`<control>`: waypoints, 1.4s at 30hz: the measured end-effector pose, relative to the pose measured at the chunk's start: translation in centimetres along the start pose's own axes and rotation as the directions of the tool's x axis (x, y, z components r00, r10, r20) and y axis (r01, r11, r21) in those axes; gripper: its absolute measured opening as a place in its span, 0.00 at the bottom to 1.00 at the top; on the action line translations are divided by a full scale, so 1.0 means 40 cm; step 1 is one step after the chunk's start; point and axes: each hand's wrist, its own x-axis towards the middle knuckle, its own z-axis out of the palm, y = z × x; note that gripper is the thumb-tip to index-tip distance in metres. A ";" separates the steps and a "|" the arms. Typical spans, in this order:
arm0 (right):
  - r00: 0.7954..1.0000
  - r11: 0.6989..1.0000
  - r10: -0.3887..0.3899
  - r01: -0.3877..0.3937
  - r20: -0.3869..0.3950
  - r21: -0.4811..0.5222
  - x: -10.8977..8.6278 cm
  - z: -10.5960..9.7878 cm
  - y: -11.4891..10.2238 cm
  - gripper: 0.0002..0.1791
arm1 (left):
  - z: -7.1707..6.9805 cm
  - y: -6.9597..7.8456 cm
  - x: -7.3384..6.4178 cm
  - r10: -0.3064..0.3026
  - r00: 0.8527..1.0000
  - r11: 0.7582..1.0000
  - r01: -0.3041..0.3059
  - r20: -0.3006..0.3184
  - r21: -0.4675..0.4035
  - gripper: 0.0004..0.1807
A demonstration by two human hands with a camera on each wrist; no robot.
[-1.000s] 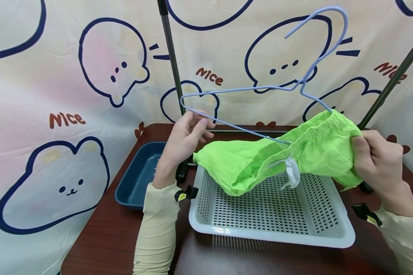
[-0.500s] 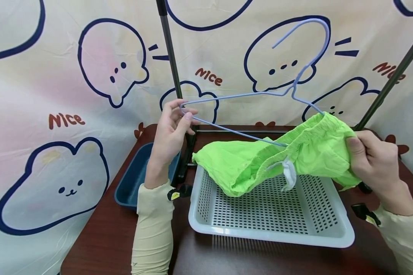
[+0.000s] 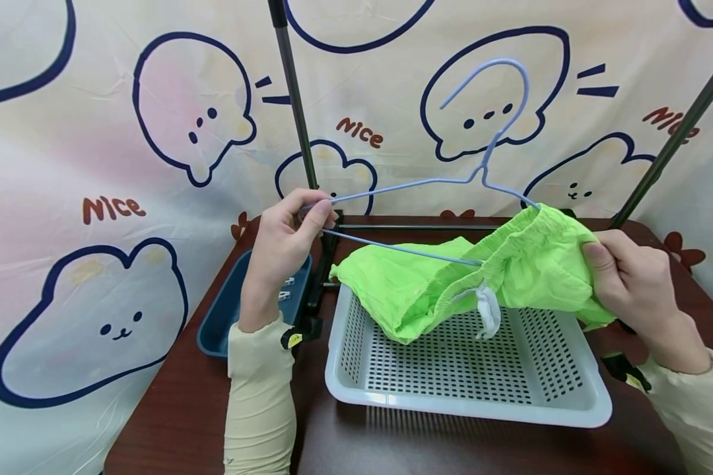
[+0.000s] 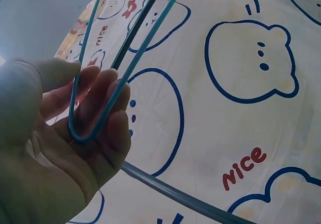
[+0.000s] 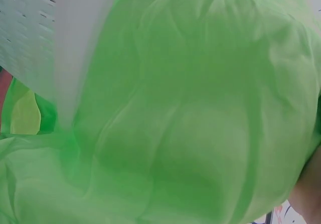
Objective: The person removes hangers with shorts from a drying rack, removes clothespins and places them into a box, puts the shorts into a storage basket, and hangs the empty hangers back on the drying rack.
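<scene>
A light-blue wire hanger (image 3: pixel 405 187) tilts over the basket, its hook pointing up and left. My left hand (image 3: pixel 282 241) holds the hanger's bare left end. In the left wrist view the bend of the hanger (image 4: pixel 83 138) lies inside the curled fingers, with the thumb by the wire. Neon-green shorts (image 3: pixel 537 270) with an elastic waist and white drawstring (image 3: pixel 488 310) hang around the hanger's right end, which is hidden inside. My right hand (image 3: pixel 638 280) grips the shorts' right side. Green cloth (image 5: pixel 185 113) fills most of the right wrist view.
Below the shorts stands a white perforated basket (image 3: pixel 469 410) on the dark brown table (image 3: pixel 172 409). A blue tray (image 3: pixel 214 330) with small clips sits at the left, partly behind my left forearm. Dark rack poles (image 3: pixel 297 99) rise at the back before a printed curtain.
My left hand has gone from loose fingers beside the hanger to holding its left end. The hanger's hook has swung left and down. The shorts and right hand have shifted slightly left.
</scene>
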 end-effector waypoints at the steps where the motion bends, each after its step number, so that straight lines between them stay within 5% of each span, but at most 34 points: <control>1: 1.000 1.000 -0.003 0.003 0.000 -0.001 0.000 0.000 -0.001 0.35 | -0.001 0.000 -0.001 -0.005 1.000 1.000 0.005 0.004 0.009 0.10; 11: 1.000 1.000 -0.016 0.016 0.015 0.001 0.002 0.001 -0.001 0.35 | -0.016 -0.017 0.000 -0.018 0.998 0.995 0.012 0.062 0.102 0.12; 18: 1.000 1.000 -0.015 0.015 0.007 0.011 0.001 0.001 -0.001 0.35 | -0.028 -0.032 0.002 -0.030 0.993 0.996 0.021 0.111 0.089 0.12; 30: 0.999 0.997 0.036 -0.038 0.029 0.073 -0.005 0.005 -0.003 0.32 | -0.012 -0.049 0.015 0.070 0.994 0.997 -0.071 -0.086 -0.015 0.12; 42: 0.990 0.997 -0.024 0.013 0.141 0.082 -0.007 0.005 0.010 0.31 | -0.056 -0.054 0.003 0.094 0.984 0.994 -0.102 -0.153 -0.045 0.11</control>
